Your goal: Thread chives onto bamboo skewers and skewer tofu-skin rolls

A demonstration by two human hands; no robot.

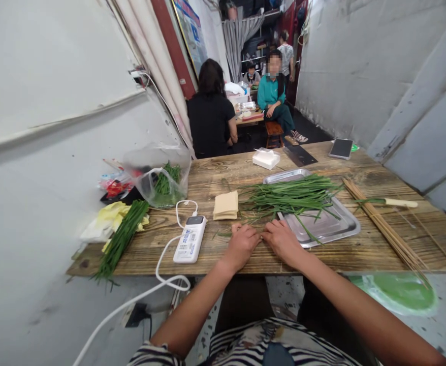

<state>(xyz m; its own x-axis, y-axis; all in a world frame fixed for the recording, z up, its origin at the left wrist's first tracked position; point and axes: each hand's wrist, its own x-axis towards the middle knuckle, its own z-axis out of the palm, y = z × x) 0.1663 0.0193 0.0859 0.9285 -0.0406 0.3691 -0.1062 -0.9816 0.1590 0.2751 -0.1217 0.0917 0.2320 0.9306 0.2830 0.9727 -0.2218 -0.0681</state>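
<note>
At the table's near edge my left hand (242, 246) and my right hand (282, 241) are close together, fingers curled down with tips nearly meeting. What they hold is hidden beneath them; a few green stalk ends show left of my left hand. Just beyond it sits a stack of square beige sheets (226, 205), resembling tofu skin. Past my right hand, long garlic chives (291, 195) lie across a metal tray (345, 218). Farther right are a bundle of bamboo skewers (383, 229) and a pale roll (400, 203) with green ends sticking out.
On the left are a white power bank (190, 241) with a cable, a chive bunch (124, 239) and a plastic bag (169, 183) of greens. A white box (266, 158), dark blade-like sheet (301, 155) and phone (341, 148) lie at the back. Several people sit or stand beyond.
</note>
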